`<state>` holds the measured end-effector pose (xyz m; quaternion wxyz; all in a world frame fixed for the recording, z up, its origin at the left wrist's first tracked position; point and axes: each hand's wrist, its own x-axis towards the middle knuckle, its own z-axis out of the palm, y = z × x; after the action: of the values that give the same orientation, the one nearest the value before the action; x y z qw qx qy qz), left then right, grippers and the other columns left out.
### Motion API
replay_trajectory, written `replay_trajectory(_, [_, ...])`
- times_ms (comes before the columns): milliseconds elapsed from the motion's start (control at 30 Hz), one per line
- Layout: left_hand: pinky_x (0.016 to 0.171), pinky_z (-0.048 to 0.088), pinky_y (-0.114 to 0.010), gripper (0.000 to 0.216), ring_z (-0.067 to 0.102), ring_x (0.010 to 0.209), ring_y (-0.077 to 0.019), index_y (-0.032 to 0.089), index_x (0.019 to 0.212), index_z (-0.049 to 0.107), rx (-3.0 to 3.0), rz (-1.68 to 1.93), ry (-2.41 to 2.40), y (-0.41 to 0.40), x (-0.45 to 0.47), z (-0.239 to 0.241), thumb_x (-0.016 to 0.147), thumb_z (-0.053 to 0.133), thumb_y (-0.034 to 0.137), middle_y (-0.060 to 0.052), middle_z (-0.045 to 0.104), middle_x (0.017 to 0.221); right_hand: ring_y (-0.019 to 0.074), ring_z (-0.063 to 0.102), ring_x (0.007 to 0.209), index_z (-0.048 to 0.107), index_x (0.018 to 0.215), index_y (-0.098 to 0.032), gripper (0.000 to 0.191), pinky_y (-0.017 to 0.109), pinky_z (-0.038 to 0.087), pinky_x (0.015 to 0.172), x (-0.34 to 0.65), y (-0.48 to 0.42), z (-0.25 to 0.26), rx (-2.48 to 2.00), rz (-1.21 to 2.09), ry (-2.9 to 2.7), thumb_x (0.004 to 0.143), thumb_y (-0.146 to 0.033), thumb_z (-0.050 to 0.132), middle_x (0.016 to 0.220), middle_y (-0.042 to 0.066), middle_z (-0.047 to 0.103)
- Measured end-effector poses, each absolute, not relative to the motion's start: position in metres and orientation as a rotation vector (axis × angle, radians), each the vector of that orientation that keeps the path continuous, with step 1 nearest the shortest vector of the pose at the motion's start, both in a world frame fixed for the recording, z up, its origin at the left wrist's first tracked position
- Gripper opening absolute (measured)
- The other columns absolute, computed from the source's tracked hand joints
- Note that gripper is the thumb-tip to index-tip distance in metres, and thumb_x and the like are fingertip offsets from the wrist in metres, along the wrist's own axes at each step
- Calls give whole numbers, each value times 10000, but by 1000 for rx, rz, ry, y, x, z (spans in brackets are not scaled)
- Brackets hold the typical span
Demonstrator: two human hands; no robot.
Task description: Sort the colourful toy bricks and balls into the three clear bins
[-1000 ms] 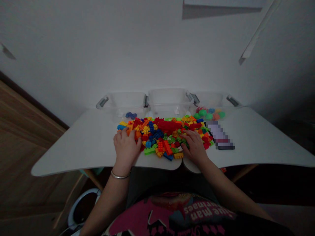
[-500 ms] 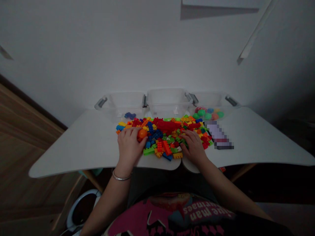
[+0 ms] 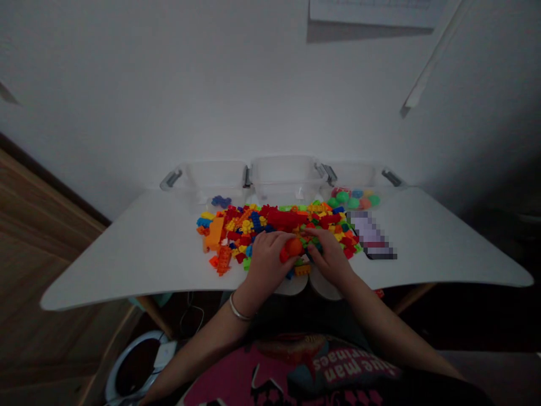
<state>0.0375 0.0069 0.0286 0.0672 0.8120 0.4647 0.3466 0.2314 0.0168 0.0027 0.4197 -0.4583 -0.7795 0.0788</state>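
Note:
A heap of small coloured plastic building bricks (image 3: 253, 223) covers the middle of a white table (image 3: 127, 254). My left hand (image 3: 266, 262), with a bangle on its wrist, is curled round an orange ball (image 3: 292, 247) near the table's front edge. My right hand (image 3: 327, 254) lies on the bricks right beside that ball, fingers bent and touching it or the bricks by it. Whether the right hand grips anything is not visible. A long orange brick (image 3: 215, 232) lies at the heap's left side.
Three clear plastic bins stand along the wall behind the heap: the left bin (image 3: 203, 180) holds a blue piece, the middle bin (image 3: 285, 175) looks bare, the right bin (image 3: 359, 180) holds coloured balls (image 3: 353, 198). A blurred-out flat object (image 3: 374, 239) lies right of the bricks.
My left hand picked an orange ball out of the heap's left part and carried it right, to meet my right hand. Bricks at the left were uncovered and scattered a little.

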Motion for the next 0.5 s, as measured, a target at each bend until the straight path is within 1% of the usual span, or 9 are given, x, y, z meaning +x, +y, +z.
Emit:
replay_trajectory(133, [1020, 408, -458, 370, 575, 1092, -244, 227, 1147, 607, 2482, 1078, 1384, 9, 45, 23, 785, 664, 174, -66, 661, 1133, 238, 628, 1029, 508, 1224, -223, 380, 428, 529, 882, 218, 14, 7, -1078, 634, -1916, 865, -331, 566, 1171, 106, 631])
replay_trajectory(233, [1027, 411, -453, 380, 573, 1096, -243, 222, 1170, 600, 2525, 1076, 1395, 7, 44, 22, 795, 642, 172, -69, 654, 1143, 224, 629, 1042, 480, 1231, -233, 437, 399, 538, 876, 212, 15, 4, -1063, 798, -1845, 822, -309, 616, 1190, 96, 615])
replay_trajectory(367, [1089, 361, -497, 401, 558, 1141, -261, 214, 1255, 559, 2600, 1044, 1512, 3, 32, 24, 857, 591, 261, -102, 609, 1227, 222, 630, 1027, 500, 1175, -231, 377, 392, 542, 870, 216, 20, 4, -1077, 742, -1783, 821, -310, 602, 1150, 94, 619])
replay_trajectory(433, [1106, 335, -525, 405, 533, 1191, -282, 206, 1270, 556, 2665, 1020, 1581, 2, 22, 23, 875, 570, 297, -132, 571, 1287, 228, 625, 1022, 514, 1162, -229, 356, 388, 551, 842, 229, 29, 12, -1097, 617, -1774, 825, -316, 588, 1150, 102, 611])
replay_trajectory(500, [1102, 331, -552, 424, 509, 1229, -305, 199, 1284, 554, 2725, 979, 1624, 2, 14, 19, 879, 567, 326, -158, 535, 1334, 249, 605, 1038, 545, 1147, -227, 367, 390, 557, 800, 250, 43, 25, -1163, 388, -1771, 801, -331, 610, 1185, 114, 583])
